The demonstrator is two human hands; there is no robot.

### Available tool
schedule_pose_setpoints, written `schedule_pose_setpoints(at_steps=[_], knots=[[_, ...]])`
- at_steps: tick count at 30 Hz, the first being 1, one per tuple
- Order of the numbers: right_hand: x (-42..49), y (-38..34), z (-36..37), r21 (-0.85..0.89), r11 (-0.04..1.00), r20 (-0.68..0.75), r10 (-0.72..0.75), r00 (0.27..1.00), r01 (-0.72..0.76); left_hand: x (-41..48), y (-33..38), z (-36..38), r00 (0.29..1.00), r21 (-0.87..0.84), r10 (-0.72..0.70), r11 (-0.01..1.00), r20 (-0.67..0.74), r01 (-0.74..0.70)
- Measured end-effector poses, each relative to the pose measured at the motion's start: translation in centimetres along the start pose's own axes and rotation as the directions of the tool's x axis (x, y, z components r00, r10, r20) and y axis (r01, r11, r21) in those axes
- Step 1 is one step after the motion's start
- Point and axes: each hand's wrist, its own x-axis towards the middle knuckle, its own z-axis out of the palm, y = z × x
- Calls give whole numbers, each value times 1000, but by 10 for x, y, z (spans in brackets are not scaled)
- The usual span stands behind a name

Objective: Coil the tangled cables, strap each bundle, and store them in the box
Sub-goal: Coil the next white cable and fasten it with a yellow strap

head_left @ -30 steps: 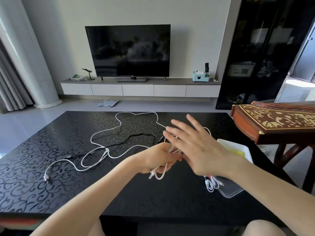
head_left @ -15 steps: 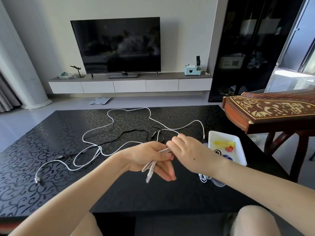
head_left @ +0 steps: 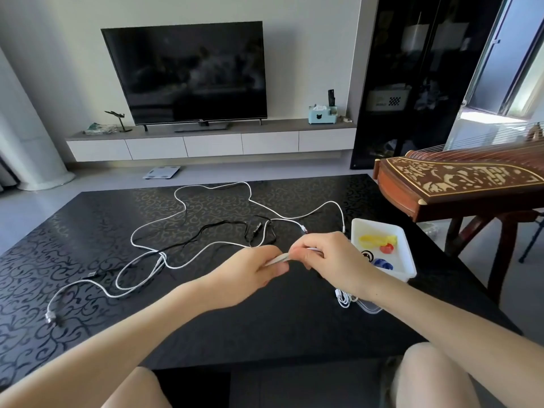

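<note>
Head cam is looking down over a big black table [head_left: 88,260] with a swirly pattern, which takes up most of the shot. Behind it there's a dark TV [head_left: 188,72] on a low white console [head_left: 212,142], and a tall black cabinet [head_left: 418,83] to the right. A wooden zither [head_left: 459,184] with pale inlay sits on a stand just off the table's right edge.

Cables next. A long white cable [head_left: 161,256] sprawls in loose loops across the middle and left of the table, with one plug lying near the left front. A black cable [head_left: 223,222] snakes through the same mess, crossing the white one in a couple of spots, so it's pretty tangled.

Both hands are above the table, right of centre, nearly touching each other. The left hand [head_left: 250,269] has its fingers curled around a stretch of the white cable. The right hand [head_left: 326,257] is pinching that same cable between thumb and fingertips, right next to the left hand's knuckles.

Just past the right hand is a white box [head_left: 410,260] near the table's right edge. Under the right wrist lies a small, already coiled white bundle [head_left: 343,298], resting against a clear lid [head_left: 369,308].

Inside the box are a few little coloured straps: a yellow one [head_left: 378,240], a red one [head_left: 387,248] and a blue one [head_left: 382,264]. Can't tell what the round black thing beside them is.
</note>
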Motion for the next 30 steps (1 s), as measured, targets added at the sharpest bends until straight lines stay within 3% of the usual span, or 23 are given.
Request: schedule_pose_setpoints(at_steps=[1,3,6,8,10,15,19,22,24,25,27,28,30], knots=[[0,-1,2,63,998,-4,23,1000,-23,-1,0,1,999,-60,22,998,-32,-23],[-1,-1,5,175,984,-18,39,999,-35,0,-4,3,1000,-336,5,942,-18,-10],[-1,-3,8,179,984,-76,-1,997,15,4,-11,-1,977,-595,-76,782,200,182],[1,-3,11,95,995,-92,-25,995,34,10,-11,-11,924,-539,-88,790,372,292],[2,-3,15,12,997,-61,-76,995,77,21,-7,-22,881,-408,-134,848,453,339],[-1,7,19,-17,994,-38,-111,993,111,40,14,-4,883,-503,-182,764,433,404],[-8,24,20,156,988,-125,29,992,-9,37,5,21,913,-605,-204,694,355,390],[-13,34,21,152,987,-92,62,994,-48,37,2,24,910,-604,-200,693,362,393],[-14,40,19,157,986,-55,74,996,-64,40,4,23,912,-530,-210,759,352,379],[-15,42,17,136,989,-27,67,997,-62,43,6,23,926,-420,-218,843,307,337],[-16,46,15,74,996,32,49,998,-51,50,6,25,969,-42,-182,981,165,192],[-16,48,14,64,996,51,52,997,-55,53,5,26,984,125,-135,985,114,121],[-17,58,9,91,990,75,98,992,-104,60,0,30,993,251,-87,966,75,65]])
